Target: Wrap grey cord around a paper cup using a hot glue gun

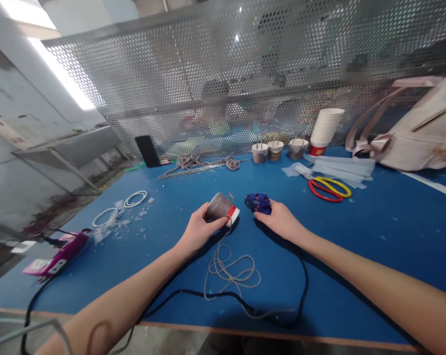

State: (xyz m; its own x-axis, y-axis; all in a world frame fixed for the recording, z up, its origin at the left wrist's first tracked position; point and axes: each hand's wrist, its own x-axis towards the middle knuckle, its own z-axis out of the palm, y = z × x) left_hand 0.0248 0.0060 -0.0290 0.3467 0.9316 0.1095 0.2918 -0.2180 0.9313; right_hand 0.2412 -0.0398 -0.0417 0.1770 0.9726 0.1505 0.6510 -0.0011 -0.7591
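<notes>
Tilted on its side, a paper cup (219, 207) wrapped in grey cord sits in the grip of my left hand (203, 228), with its red and white end toward the right. My right hand (281, 220) is closed around a blue glue gun (258, 202), whose nozzle end is hard to make out. The two held things are a short way apart. From the cup, loose grey cord (234, 271) runs down into loops on the blue table (164, 236). A black cable passes beneath the loops.
Red and yellow scissors (328, 188) lie by translucent strips (341, 167). Behind stand wrapped cups (260, 153), stacked paper cups (326, 129), cord bundles (191, 161) and a phone (147, 151). White rings (135, 198) and a purple power strip (60, 254) are left; a bag (419, 128) is right.
</notes>
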